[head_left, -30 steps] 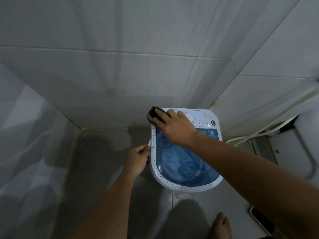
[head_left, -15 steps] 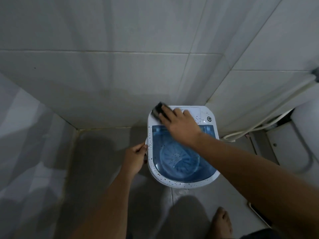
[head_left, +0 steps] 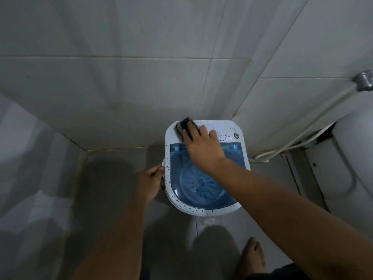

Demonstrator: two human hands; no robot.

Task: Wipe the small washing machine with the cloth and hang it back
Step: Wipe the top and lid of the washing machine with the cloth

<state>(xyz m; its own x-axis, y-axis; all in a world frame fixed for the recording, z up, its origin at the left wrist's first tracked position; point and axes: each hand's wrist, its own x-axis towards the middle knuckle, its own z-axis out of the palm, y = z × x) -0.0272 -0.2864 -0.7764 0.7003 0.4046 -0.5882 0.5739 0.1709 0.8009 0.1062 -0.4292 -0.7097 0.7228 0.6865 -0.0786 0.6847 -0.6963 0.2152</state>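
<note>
On top of the small white speckled plastic washing machine (head_left: 205,211), at its rear left corner, right hand (head_left: 201,146) reaches forward, palm down, grip pressing a dark folded cloth (head_left: 182,125) flat. Left hand (head_left: 150,182) curled against the machine's left side. Translucent blue lid (head_left: 201,190), ribbed disc beneath. Glossy tiled walls; white hose (head_left: 302,142) right; bare foot (head_left: 254,257) on floor.
</note>
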